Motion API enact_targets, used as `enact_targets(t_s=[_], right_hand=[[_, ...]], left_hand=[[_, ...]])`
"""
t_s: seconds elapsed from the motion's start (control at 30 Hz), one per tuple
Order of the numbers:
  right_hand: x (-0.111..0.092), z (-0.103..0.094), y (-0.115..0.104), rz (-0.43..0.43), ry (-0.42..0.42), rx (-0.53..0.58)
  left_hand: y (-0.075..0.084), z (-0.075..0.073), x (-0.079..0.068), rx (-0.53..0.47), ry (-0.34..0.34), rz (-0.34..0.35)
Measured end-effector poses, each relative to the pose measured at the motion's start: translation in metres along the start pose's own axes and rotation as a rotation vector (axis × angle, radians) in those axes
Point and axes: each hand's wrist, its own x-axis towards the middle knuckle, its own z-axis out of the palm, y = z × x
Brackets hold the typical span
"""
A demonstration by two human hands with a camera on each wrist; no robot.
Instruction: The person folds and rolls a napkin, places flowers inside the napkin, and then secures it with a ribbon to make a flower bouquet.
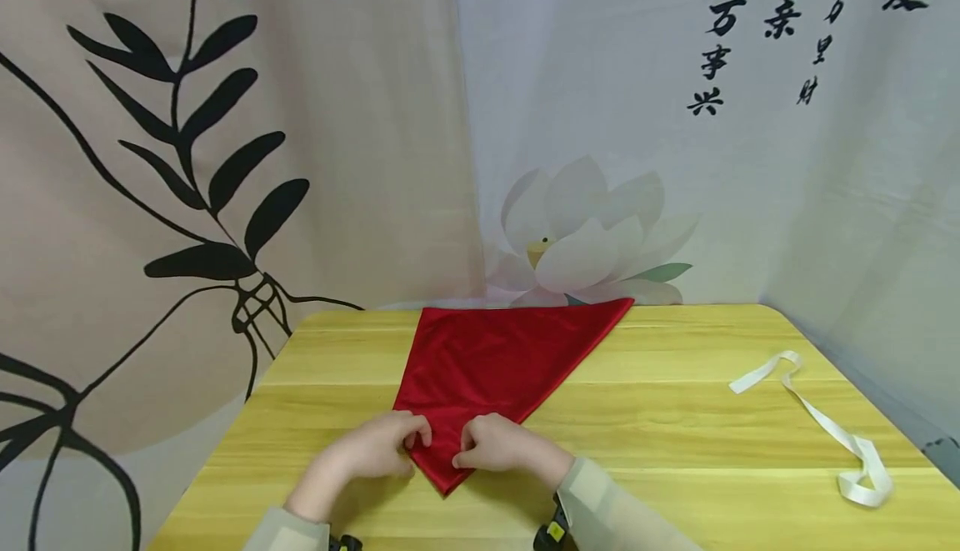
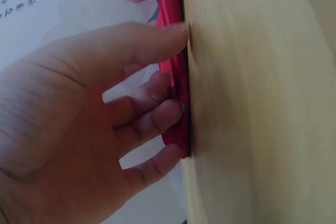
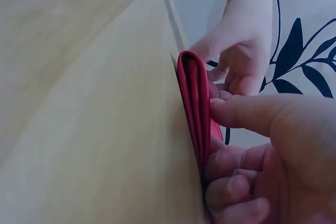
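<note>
Wooden tabletop [image 1: 675,426]; folded red cloth [image 1: 498,359] between hands [image 1: 375,444] [image 1: 498,444], wide part beyond

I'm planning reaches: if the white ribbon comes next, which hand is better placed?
Probably the right hand: the white ribbon lies on its side of the table. The left hand is farther away, at the opposite edge of the red cloth.

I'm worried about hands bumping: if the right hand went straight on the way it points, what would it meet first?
The cloth, which the right hand touches now; beyond that, likely the left hand, though depth is unclear.
</note>
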Motion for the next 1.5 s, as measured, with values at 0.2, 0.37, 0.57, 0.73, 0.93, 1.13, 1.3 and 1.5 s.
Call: enact_targets(t_s=[0.2, 0.37, 0.57, 0.73, 0.93, 1.13, 1.3, 1.5], right_hand=[[-0.001, 0.001, -0.001, -0.009, 0.001, -0.005], [-0.001, 0.002, 0.003, -0.002, 0.020, 0.014], [-0.002, 0.002, 0.006, -0.019, 0.041, 0.002], [-0.008, -0.003, 0.001, -0.036, 0.018, -0.034], [-0.012, -0.009, -0.005, -0.042, 0.019, -0.095], [-0.011, -0.005, -0.006, -0.033, 0.046, -0.060], [-0.008, -0.002, -0.010, -0.052, 0.071, -0.073], [-0.006, -0.002, -0.016, -0.052, 0.093, -0.111]], left_hand=[[0.002, 0.004, -0.002, 0.020, -0.023, 0.016], [0.003, 0.009, 0.001, 0.047, 0.028, 0.048], [0.006, 0.011, 0.005, 0.061, 0.077, 0.033], [0.007, 0.011, 0.007, 0.099, 0.129, 0.045], [0.008, 0.007, 0.014, 0.119, 0.164, 0.075], [0.007, 0.005, 0.014, 0.086, 0.134, 0.044], [0.006, 0.001, 0.016, 0.073, 0.114, 0.025], [0.010, -0.005, 0.021, 0.091, 0.070, 0.009]])
